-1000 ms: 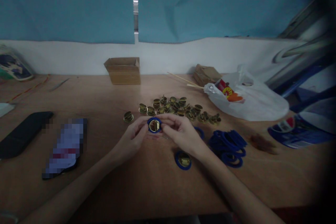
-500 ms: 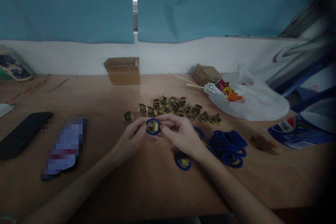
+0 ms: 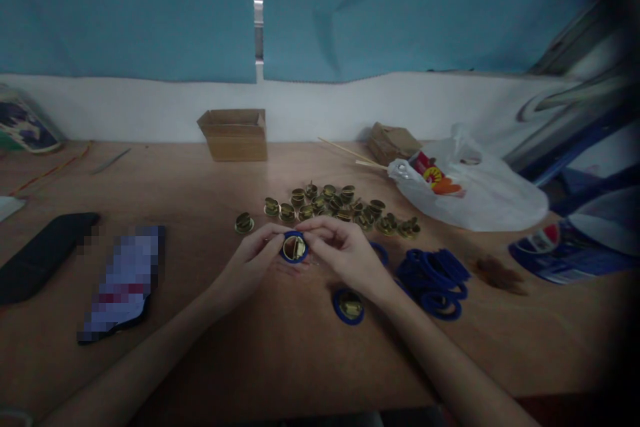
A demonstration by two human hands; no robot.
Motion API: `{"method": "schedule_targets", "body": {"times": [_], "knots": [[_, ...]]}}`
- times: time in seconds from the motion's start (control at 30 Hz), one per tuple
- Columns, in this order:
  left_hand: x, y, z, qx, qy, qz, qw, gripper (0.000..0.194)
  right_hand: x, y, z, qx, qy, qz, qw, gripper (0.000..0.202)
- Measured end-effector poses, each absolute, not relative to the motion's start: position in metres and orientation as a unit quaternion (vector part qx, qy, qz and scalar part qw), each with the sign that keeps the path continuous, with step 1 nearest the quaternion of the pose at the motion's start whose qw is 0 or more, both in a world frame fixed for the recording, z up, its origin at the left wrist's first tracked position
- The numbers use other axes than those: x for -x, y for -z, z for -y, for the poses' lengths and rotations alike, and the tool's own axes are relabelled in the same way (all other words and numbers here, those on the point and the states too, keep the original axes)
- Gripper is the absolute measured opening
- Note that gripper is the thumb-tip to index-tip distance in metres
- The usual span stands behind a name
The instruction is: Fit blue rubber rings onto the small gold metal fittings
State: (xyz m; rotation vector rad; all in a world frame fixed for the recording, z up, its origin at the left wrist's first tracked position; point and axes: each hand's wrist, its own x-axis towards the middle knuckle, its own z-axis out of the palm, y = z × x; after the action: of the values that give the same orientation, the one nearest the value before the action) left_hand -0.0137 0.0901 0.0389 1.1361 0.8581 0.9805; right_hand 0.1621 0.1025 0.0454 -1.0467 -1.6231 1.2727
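Between my two hands is a blue ring with a gold metal disc inside [image 3: 294,247]; a small metal bar or clip crosses the disc. My left hand [image 3: 250,263] pinches its left edge. My right hand [image 3: 345,255] grips the upper right edge with thumb and fingers. Another blue ring with a gold disc in it [image 3: 349,307] lies on the table below my right wrist. Just beyond my fingers stand several loose gold metal pieces [image 3: 330,195]. A heap of blue rings [image 3: 434,277] lies right of my right hand, partly hidden by the forearm.
On the wooden table [image 3: 240,360] lie a phone [image 3: 125,280] and a black flat case [image 3: 45,253] at left. A cardboard box [image 3: 235,137] stands at the back. At right are a white plastic bag [image 3: 480,187] and a blue can-like container [image 3: 550,250].
The blue ring with its gold disc has shifted slightly right and down and has tilted a little. Both hands still hold it; the things on the table lie as before.
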Motion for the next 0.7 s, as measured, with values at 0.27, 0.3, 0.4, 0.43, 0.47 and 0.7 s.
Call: {"method": "schedule_targets", "body": {"times": [0.27, 0.3, 0.4, 0.43, 0.47, 0.7], "knots": [[0.012, -0.027, -0.092, -0.455, -0.441, -0.370, 0.679, 0.025, -0.159, -0.043, -0.106, 0.446, -0.510, 0.607, 0.415, 0.018], [0.012, -0.025, -0.092, -0.436, -0.447, -0.362, 0.692, 0.025, -0.159, -0.043, -0.106, 0.452, -0.509, 0.603, 0.416, 0.017], [0.013, -0.025, -0.093, -0.390, -0.460, -0.326, 0.728, 0.028, -0.160, -0.043, -0.107, 0.460, -0.521, 0.589, 0.412, 0.016], [0.013, -0.025, -0.093, -0.382, -0.463, -0.317, 0.734, 0.029, -0.160, -0.043, -0.108, 0.459, -0.530, 0.585, 0.409, 0.015], [0.014, -0.026, -0.093, -0.379, -0.465, -0.312, 0.737, 0.031, -0.160, -0.043, -0.108, 0.455, -0.540, 0.581, 0.405, 0.015], [0.014, -0.027, -0.094, -0.423, -0.456, -0.328, 0.710, 0.039, -0.160, -0.039, -0.108, 0.399, -0.606, 0.561, 0.398, 0.016]]}}
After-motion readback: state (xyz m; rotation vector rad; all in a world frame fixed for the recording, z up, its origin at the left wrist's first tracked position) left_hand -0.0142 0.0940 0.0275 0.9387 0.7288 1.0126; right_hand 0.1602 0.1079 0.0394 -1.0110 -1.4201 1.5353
